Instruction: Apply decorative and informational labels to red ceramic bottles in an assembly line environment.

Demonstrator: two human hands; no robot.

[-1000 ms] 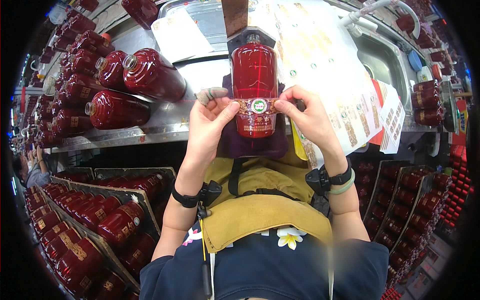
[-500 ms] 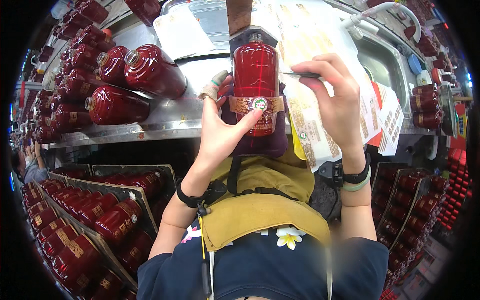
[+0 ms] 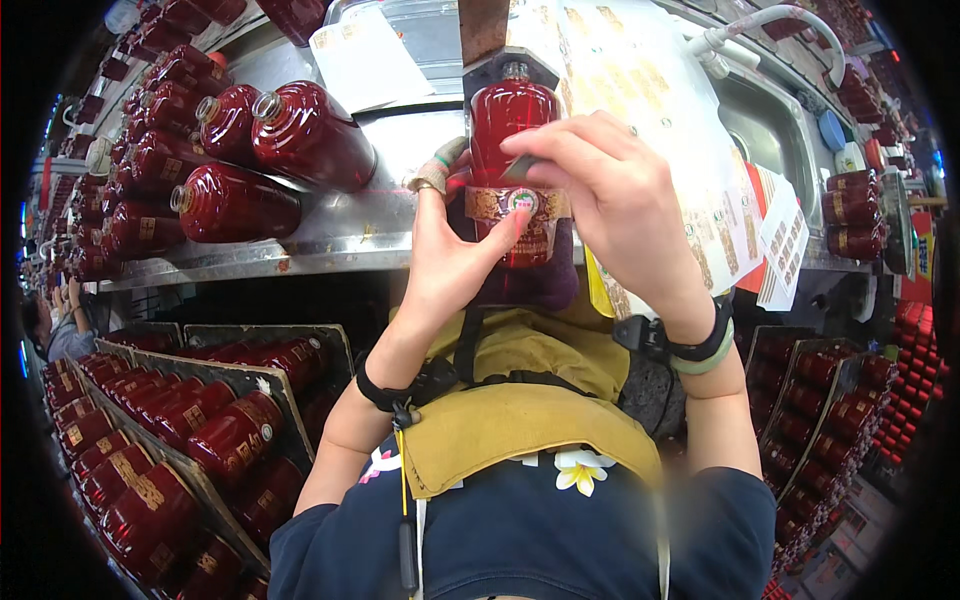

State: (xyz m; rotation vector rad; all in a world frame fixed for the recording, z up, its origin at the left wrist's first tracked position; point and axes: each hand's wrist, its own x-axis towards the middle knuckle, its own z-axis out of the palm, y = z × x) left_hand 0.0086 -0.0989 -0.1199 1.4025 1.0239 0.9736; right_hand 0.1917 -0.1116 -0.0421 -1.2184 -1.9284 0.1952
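A red glass bottle lies on its back at the bench edge in front of me, neck pointing away, on a dark purple cloth. Around its lower part runs a gold patterned label band with a round green-and-white seal. My left hand grips the bottle's left side, its thumb pressed by the seal and a finger wrapped in tape. Over the bottle's right side, just above the band, my right hand pinches slim grey tweezers, largely hidden by the fingers.
More red bottles crowd the bench at left. Label sheets cover the right side, beside a metal sink with a white faucet. Crates of bottles stand below left, and other racks below right.
My right hand has moved left and down with the tweezers, from beside the bottle to over it, just above the label band. My left hand still holds the bottle, thumb by the seal.
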